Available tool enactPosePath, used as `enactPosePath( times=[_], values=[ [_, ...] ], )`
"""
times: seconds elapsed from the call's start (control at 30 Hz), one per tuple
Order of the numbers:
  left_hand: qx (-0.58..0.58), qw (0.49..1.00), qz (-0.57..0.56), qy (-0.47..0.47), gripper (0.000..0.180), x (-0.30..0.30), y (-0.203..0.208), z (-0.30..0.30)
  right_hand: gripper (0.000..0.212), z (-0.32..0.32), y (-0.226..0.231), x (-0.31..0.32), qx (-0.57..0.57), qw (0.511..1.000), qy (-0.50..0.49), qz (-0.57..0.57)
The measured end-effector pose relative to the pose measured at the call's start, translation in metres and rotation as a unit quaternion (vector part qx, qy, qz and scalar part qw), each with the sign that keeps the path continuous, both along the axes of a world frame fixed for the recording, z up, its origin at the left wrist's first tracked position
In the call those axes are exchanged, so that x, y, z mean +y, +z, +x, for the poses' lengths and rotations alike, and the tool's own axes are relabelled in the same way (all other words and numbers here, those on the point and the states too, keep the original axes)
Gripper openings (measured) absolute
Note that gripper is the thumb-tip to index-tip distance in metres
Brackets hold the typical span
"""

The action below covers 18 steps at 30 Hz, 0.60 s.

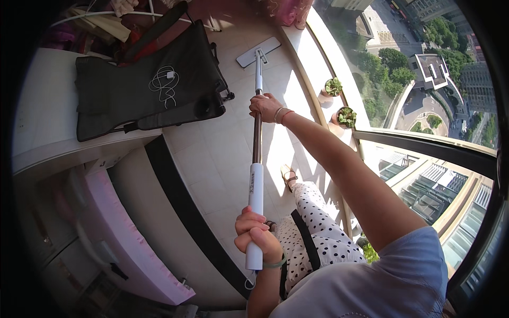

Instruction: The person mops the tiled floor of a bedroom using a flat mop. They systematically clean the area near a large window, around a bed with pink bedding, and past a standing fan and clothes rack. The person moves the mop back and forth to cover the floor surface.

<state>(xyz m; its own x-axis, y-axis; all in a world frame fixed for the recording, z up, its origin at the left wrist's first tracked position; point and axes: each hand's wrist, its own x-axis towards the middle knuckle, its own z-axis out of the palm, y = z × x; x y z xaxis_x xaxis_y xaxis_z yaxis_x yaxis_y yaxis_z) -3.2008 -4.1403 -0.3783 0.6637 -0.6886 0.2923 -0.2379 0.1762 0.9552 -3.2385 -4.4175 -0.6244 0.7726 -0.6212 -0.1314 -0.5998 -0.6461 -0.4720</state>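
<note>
A flat mop point(256, 191) runs away from me down the middle of the view, its handle white at my end and bare metal farther along. My left hand point(258, 237) is wrapped round the white grip near its looped end. Farther down, my right hand point(267, 107) closes on the pole just below the white neck, my arm stretched out. The rectangular mop head point(259, 52) rests on the pale tiled floor point(199, 164), set at a slant, beyond both hands.
On the left lies a black folding chair or bag-like piece point(148, 79) with a coiled white cable and charger point(168, 79) on it. Two potted plants point(333, 87) point(345, 117) stand on the window ledge at right, beside tall glass. A pink-edged shelf point(132, 233) is at lower left.
</note>
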Motion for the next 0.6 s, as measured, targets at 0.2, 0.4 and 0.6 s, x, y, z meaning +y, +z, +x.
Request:
enactPosePath(
  times=[0.2, 0.4, 0.6],
  values=[
    [-0.076, 0.993, 0.027, -0.084, 0.014, -0.015, 0.038, 0.027, 0.019, 0.003, 0.008, 0.017, -0.126, 0.984, -0.125, 0.004],
    [-0.135, 0.971, 0.071, -0.184, 0.018, 0.015, 0.102, 0.039, 0.022, -0.013, 0.033, 0.091, -0.232, 0.948, -0.215, 0.025],
    [-0.111, 0.968, 0.069, -0.215, 0.020, 0.091, 0.128, 0.063, 0.026, -0.026, 0.064, 0.190, -0.218, 0.938, -0.260, 0.062]
  ],
)
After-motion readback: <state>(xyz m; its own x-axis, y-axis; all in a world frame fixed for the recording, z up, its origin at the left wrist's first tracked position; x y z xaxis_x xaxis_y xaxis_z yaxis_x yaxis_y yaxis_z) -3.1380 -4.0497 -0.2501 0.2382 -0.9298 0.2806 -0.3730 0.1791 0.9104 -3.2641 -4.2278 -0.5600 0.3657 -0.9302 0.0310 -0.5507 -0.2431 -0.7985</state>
